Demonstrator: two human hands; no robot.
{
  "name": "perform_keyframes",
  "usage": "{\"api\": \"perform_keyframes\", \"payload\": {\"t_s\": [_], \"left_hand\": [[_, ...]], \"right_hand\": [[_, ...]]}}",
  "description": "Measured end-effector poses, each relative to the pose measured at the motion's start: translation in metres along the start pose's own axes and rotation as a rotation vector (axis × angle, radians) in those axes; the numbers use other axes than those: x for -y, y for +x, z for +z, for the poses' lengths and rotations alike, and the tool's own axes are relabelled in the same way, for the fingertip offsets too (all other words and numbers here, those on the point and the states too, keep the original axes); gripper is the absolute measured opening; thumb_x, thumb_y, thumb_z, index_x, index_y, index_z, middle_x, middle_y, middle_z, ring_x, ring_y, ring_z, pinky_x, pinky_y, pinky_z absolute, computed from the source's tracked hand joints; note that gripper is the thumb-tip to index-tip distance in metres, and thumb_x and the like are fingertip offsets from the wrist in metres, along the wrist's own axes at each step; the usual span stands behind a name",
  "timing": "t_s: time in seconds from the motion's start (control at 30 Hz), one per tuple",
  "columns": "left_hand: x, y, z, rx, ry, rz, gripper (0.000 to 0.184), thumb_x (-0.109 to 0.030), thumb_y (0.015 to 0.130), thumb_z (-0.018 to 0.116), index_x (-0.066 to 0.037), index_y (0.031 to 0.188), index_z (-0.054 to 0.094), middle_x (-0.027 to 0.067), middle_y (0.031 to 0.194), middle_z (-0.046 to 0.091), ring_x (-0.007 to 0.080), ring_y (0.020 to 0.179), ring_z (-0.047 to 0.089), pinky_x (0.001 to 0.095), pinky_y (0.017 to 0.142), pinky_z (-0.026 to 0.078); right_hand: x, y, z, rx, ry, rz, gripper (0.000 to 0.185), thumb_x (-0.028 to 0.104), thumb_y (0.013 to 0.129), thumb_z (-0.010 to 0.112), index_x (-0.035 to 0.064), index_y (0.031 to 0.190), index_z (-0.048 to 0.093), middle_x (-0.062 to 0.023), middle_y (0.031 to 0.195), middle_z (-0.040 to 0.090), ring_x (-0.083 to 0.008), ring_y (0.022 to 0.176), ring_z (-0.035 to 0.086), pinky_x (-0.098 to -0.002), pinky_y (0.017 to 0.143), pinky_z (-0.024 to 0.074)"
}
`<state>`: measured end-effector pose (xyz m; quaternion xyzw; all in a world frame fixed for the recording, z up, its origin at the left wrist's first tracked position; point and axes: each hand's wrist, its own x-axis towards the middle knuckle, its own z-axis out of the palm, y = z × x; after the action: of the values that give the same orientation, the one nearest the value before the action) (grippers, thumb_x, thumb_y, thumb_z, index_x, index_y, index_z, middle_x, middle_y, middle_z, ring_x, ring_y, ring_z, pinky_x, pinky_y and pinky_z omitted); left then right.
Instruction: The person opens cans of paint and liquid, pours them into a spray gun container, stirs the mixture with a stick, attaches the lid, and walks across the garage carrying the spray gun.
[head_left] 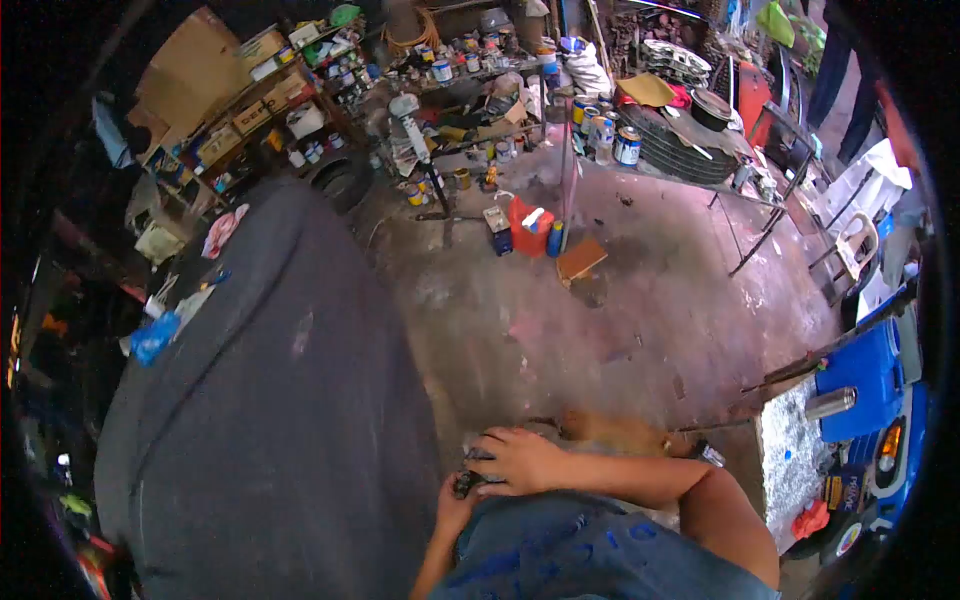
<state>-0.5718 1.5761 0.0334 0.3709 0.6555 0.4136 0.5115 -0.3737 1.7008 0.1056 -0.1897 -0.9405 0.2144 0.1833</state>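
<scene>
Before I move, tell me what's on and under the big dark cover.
On the dark cover, toward its left edge, lie a pinkish cloth, a blue plastic bag and smaller items I can't identify. Whatever is underneath can't be seen; the cover hides it.

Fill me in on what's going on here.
A person has both bare hands together in front of their shirt. The right hand and left hand meet at a small dark object, too hidden to identify or to say which hand bears it. To the left spreads a large dark cover. On the floor ahead are a red container and a flat brown piece; a blue cooler is off to the right.
</scene>
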Motion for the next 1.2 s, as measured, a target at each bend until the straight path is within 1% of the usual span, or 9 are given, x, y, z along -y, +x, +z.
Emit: {"api": "perform_keyframes", "payload": {"t_s": [0.17,0.37,0.5,0.6,0.7,0.77,0.9,1.1,1.2], "left_hand": [[-0.023,0.166,-0.044,0.057,0.116,-0.065,0.033,-0.019,0.091,0.077,-0.003,0.110,0.055,0.0062,0.099,0.064,0.0132,0.092,0.061,0.0285,0.075,0.050],[-0.131,0.385,-0.076,0.261,0.246,0.054,0.040,-0.028,0.092,0.075,-0.003,0.116,0.055,0.0044,0.097,0.062,0.0139,0.090,0.058,0.0312,0.078,0.049],[-0.135,0.545,-0.089,0.427,0.147,-0.034,0.040,-0.036,0.099,0.064,-0.005,0.123,0.055,0.0032,0.101,0.059,0.0124,0.092,0.055,0.0297,0.079,0.046],[-0.188,0.656,-0.062,0.507,0.089,-0.121,0.039,-0.037,0.102,0.057,-0.006,0.126,0.055,0.0019,0.103,0.058,0.0108,0.092,0.053,0.0281,0.079,0.045],[-0.259,0.741,-0.014,0.454,0.047,-0.069,0.035,-0.034,0.103,0.055,-0.008,0.126,0.055,-0.0001,0.099,0.057,0.0094,0.087,0.053,0.0271,0.073,0.044],[-0.297,0.796,0.026,0.418,0.004,-0.017,0.033,-0.033,0.104,0.054,-0.009,0.125,0.056,-0.0015,0.097,0.057,0.0085,0.083,0.053,0.0265,0.070,0.044],[-0.359,0.907,0.079,0.406,-0.180,-0.113,0.032,-0.035,0.101,0.055,-0.011,0.122,0.052,0.0016,0.086,0.056,0.0126,0.076,0.054,0.0280,0.066,0.045],[-0.436,1.019,0.145,0.405,-0.255,-0.174,0.032,-0.037,0.098,0.057,-0.012,0.117,0.052,0.0035,0.084,0.056,0.0170,0.073,0.053,0.0374,0.071,0.048],[-0.466,1.071,0.185,0.394,-0.224,-0.187,0.030,-0.038,0.098,0.058,-0.012,0.113,0.054,0.0030,0.083,0.057,0.0166,0.071,0.053,0.0383,0.072,0.049]], "right_hand": [[-0.119,0.109,-0.005,0.046,0.071,0.136,0.048,0.048,0.095,0.063,0.0162,0.130,0.062,-0.0165,0.138,0.053,-0.0383,0.131,0.049,-0.0517,0.104,0.0473],[-0.263,0.221,-0.070,-0.275,0.116,0.246,0.055,0.045,0.094,0.066,0.0068,0.133,0.059,-0.0214,0.145,0.049,-0.0416,0.132,0.049,-0.0513,0.110,0.0417],[-0.354,0.207,-0.107,-0.451,0.126,0.731,0.057,0.042,0.094,0.067,0.0040,0.135,0.057,-0.0253,0.142,0.051,-0.0427,0.129,0.052,-0.0491,0.108,0.0435],[-0.419,0.168,-0.096,-0.555,0.086,1.046,0.053,0.035,0.093,0.071,0.0032,0.134,0.058,-0.0237,0.136,0.056,-0.0424,0.123,0.056,-0.0476,0.105,0.0462],[-0.471,0.154,-0.084,-0.682,0.185,1.232,0.048,0.030,0.092,0.072,0.0031,0.131,0.061,-0.0218,0.132,0.058,-0.0412,0.119,0.058,-0.0474,0.102,0.0481],[-0.513,0.166,-0.087,-0.628,0.221,1.253,0.046,0.029,0.093,0.070,0.0031,0.129,0.061,-0.0206,0.129,0.060,-0.0402,0.117,0.059,-0.0473,0.100,0.0489],[-0.638,0.204,-0.096,-0.433,0.334,1.259,0.041,0.029,0.094,0.067,0.0034,0.125,0.062,-0.0190,0.124,0.062,-0.0392,0.113,0.061,-0.0474,0.096,0.0509],[-0.776,0.282,-0.226,-0.513,0.246,0.927,0.035,0.029,0.096,0.064,0.0036,0.120,0.063,-0.0178,0.121,0.063,-0.0388,0.111,0.062,-0.0483,0.092,0.0526],[-0.802,0.291,-0.290,-0.596,0.320,1.006,0.035,0.029,0.096,0.064,0.0027,0.119,0.063,-0.0171,0.120,0.063,-0.0384,0.110,0.062,-0.0485,0.093,0.0521]]}}
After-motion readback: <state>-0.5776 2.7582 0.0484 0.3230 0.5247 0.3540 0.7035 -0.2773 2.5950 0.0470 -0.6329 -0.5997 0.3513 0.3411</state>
